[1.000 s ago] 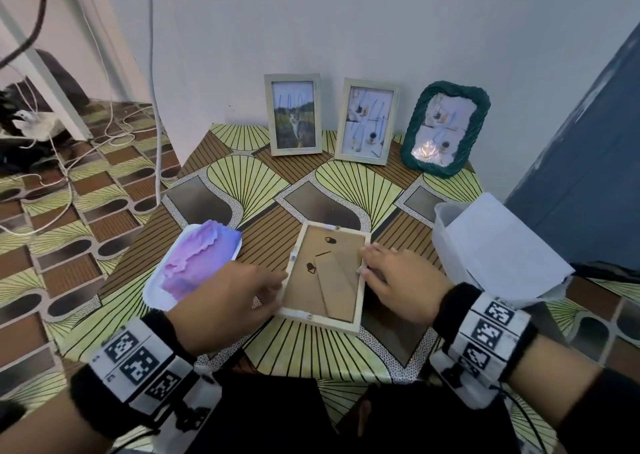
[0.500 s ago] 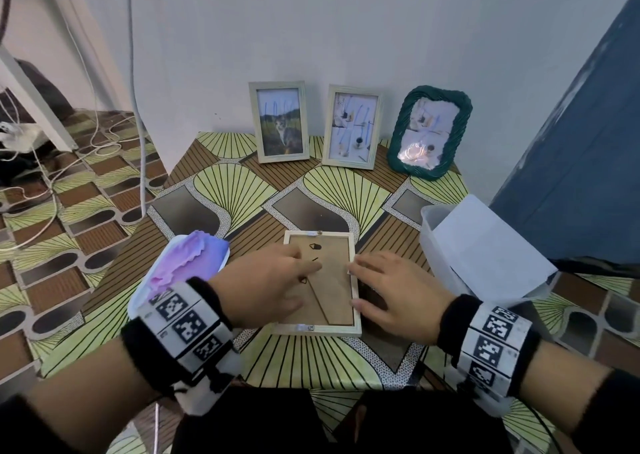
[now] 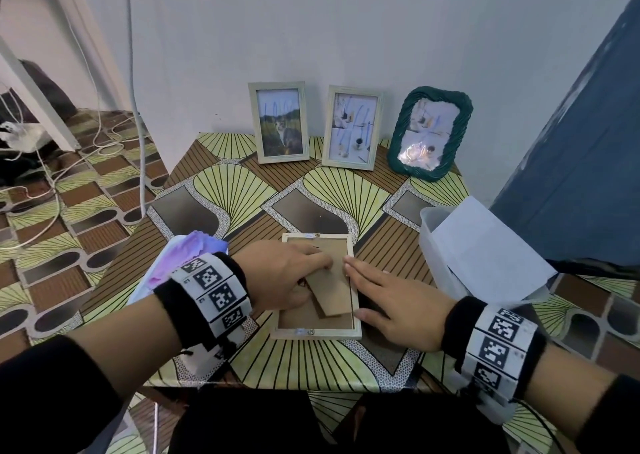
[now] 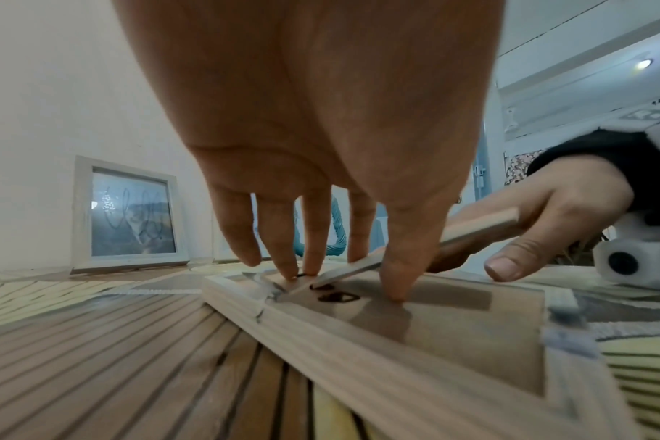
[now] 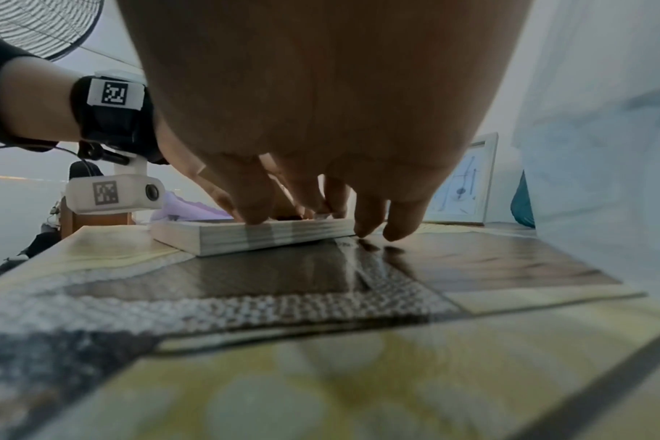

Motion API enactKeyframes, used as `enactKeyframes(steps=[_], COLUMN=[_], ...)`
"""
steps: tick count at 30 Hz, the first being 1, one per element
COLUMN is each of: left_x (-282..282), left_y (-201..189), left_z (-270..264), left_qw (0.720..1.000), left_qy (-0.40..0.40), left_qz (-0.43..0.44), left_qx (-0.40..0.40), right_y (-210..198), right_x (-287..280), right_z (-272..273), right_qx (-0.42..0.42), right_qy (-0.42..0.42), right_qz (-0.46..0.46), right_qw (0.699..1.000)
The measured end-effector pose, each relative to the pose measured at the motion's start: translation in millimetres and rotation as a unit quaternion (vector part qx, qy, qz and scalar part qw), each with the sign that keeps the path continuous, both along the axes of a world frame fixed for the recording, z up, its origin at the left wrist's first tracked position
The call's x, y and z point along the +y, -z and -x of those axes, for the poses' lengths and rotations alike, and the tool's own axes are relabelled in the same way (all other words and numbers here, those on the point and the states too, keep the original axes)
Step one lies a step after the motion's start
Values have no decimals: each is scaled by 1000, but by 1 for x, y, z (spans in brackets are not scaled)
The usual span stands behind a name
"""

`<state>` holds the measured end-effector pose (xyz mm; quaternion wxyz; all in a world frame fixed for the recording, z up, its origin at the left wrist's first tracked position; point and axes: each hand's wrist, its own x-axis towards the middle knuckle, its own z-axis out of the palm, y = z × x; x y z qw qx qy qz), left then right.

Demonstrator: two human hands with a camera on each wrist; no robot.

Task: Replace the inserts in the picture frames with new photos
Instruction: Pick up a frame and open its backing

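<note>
My left hand (image 3: 284,277) and right hand (image 3: 394,301), fingers straight, press the face-down frame (image 3: 316,330); backing still fitted, insert not yet removed.

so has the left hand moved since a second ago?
Yes. The left hand went from the face-down frame's left edge rightward onto its backing.

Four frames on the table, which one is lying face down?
The light wooden frame under both hands, cardboard back up; the other three stand upright against the wall.

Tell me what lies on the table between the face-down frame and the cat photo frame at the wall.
Nothing: the head view shows only bare patterned tablecloth between the face-down frame and the cat photo frame.
</note>
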<state>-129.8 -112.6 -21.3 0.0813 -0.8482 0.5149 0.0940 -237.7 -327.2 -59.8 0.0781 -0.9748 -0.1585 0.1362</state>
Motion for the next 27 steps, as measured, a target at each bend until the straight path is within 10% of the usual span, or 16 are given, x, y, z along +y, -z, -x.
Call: enactKeyframes(steps=[27], left_x=[6], left_y=[17], left_z=[16], left_qw=[995], left_qy=[-11], left_qz=[59], left_qx=[-76], right_y=[-17], right_x=[15], right_z=[-3], right_qx=[43], right_qy=[71], right_qz=[-86], right_qw=[993])
